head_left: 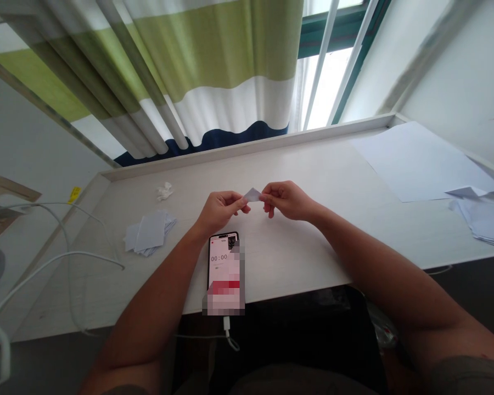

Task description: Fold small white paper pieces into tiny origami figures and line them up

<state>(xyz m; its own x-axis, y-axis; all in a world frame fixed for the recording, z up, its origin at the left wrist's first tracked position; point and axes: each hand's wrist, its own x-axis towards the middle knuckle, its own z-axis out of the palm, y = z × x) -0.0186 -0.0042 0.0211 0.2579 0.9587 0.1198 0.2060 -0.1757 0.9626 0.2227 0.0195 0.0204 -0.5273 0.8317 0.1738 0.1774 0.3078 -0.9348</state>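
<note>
Both hands pinch one small paper piece (253,194) between them, above the desk (313,236) at its middle. Left hand (219,210) closes thumb and forefinger on the left end of the piece; the remaining fingers curl into the palm. Right hand (287,199) closes thumb and fingertips on the right end. Only a short pale portion of the piece shows between the two grips; its shape is too small to tell. Both forearms cross the near desk edge.

A phone (224,269) lies flat just below the left wrist, screen up, reading 00:00, with a cable (229,332) plugged into its near end. A stack of small paper cards (149,234) lies to the left, well apart from the hands. A crumpled scrap (164,191) lies beyond the stack. Large sheets (420,159) lie at the far right, with folded papers (483,219) near them. A striped curtain (189,71) hangs behind the desk.
</note>
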